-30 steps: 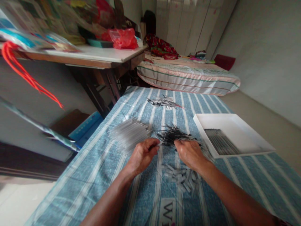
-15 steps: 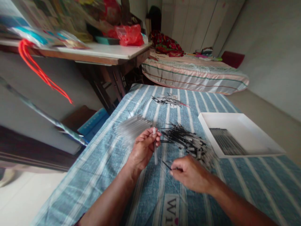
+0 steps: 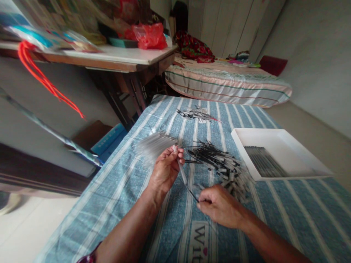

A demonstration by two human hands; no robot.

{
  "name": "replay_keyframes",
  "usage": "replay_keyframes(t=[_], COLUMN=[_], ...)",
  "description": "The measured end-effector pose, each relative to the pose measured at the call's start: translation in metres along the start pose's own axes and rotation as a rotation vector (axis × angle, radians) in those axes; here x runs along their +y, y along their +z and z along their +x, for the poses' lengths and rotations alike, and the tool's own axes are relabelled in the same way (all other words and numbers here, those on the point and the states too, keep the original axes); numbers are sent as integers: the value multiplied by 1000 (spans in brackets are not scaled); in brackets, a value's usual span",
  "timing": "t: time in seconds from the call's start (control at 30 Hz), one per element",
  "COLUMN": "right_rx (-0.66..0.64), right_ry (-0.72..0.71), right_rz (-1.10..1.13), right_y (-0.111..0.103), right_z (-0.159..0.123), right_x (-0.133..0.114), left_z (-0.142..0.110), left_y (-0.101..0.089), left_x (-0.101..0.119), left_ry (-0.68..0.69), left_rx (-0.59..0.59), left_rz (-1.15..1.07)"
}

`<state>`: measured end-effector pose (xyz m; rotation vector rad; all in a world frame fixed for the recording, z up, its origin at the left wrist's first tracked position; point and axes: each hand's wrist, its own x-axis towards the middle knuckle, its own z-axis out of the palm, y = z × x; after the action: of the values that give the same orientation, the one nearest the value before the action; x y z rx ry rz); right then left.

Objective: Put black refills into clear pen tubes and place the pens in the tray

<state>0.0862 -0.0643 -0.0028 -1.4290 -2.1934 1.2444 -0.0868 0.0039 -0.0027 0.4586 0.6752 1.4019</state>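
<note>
My left hand (image 3: 168,166) pinches a translucent plastic tube (image 3: 182,173), which looks like a pen barrel, slanting down toward the right. In my right hand (image 3: 218,204), thumb and finger close on a thin black stick (image 3: 192,194) resembling a pen refill. Its tip meets the tube's lower end; whether it sits inside, I cannot tell. Behind my left hand lies a pile of similar clear tubes (image 3: 153,146), partly covered by the fingers. Beyond my right hand spreads a heap of black sticks with pale ends (image 3: 216,157).
A shallow white box (image 3: 301,160) at the right holds a row of dark-filled tubes (image 3: 264,160). Small loose black and clear pieces (image 3: 196,114) lie toward the far end of the striped cloth (image 3: 123,204). A side table (image 3: 153,56) with a red bag (image 3: 150,35) stands at the left.
The clear tube has tilted from near upright to slanting, and its lower end has come against the black stick. Before, the two were apart. My right hand has barely moved.
</note>
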Motion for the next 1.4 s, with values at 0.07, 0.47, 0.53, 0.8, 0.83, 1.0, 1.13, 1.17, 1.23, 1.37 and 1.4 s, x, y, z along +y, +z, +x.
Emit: replay_keyframes(t=[0.07, 0.47, 0.53, 0.8, 0.83, 1.0, 1.13, 1.17, 1.23, 1.37, 1.4], right_rx=[-7, 105, 136, 22, 18, 18, 51, 82, 165, 282, 296], right_ry=[10, 38, 79, -6, -37, -207, -338, -374, -453, -475, -399], right_rz=[12, -272, -498, -1076, -1107, -1197, -1195, -1190, -1155, -931, -879], right_y=[0, -17, -30, -81, -84, -86, -78, -77, -79, -85, -85], right_z=[0, 5, 3, -8, -9, -7, -2, -1, -2, -2, 0], right_x=[-1, -1, -3, -27, -31, -57, -73, -75, -74, -49, -38], left_z=[1, -3, -2, 1, -1, -8, -15, -17, -20, -21, -21], left_y=[-1, -1, -5, -13, -12, -7, 0, 1, 5, 8, 8], left_x=[0, -7, -5, 6, 5, -1, -5, -5, -5, -2, -1], left_ry=[8, -152, -234, -388, -382, -416, -354, -334, -299, -233, -215], left_rx=[6, 9, -14, -245, -283, -513, -665, -673, -660, -589, -575], left_rz=[-8, 126, 213, 658, 695, 771, 811, 795, 743, 680, 680])
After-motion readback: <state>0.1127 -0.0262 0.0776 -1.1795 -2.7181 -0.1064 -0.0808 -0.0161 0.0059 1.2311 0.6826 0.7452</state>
